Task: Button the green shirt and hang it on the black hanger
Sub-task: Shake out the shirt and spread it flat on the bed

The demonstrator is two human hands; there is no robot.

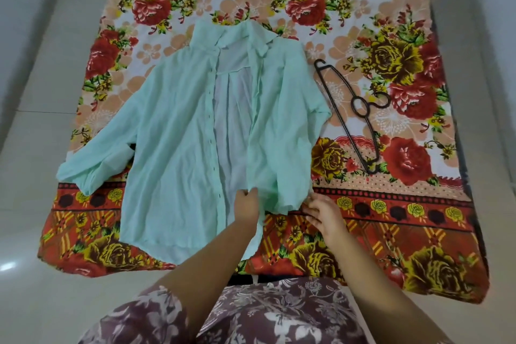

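Head view: a thin, crinkled green shirt point(178, 126) lies face up and unbuttoned on a floral cloth point(405, 204) spread over a pale, glossy tiled floor point(33, 92).
Shirt shape: the front panels are parted, baring the paler, sheer inside of the back with soft vertical pleats. The collar point(223, 36) is at the far end, the hem near. One long sleeve reaches out to the left and is bunched at its cuff.
Placket: a straight band point(213, 131) runs down the left panel's inner edge, dotted with a row of small dark marks.
Black hanger point(344, 123): slim and rigid, it lies flat on the cloth just right of the shirt, not touching it. Its bowed arms run near to far, and its loop and hook point right.
Left hand point(247, 204): its fingers point(251, 192) are clenched on the inner edge of the right panel, close to the hem.
Right hand point(325, 212): it is at the hem's right corner with bent fingers against the fabric. Whether they grasp it, I cannot tell.
Cloth pattern: red and mustard roses and peach blossoms on white, with a red checked border along the near side and rumpled edges.
Near edge: a maroon garment point(279, 315) with pale flowers, worn by the person.
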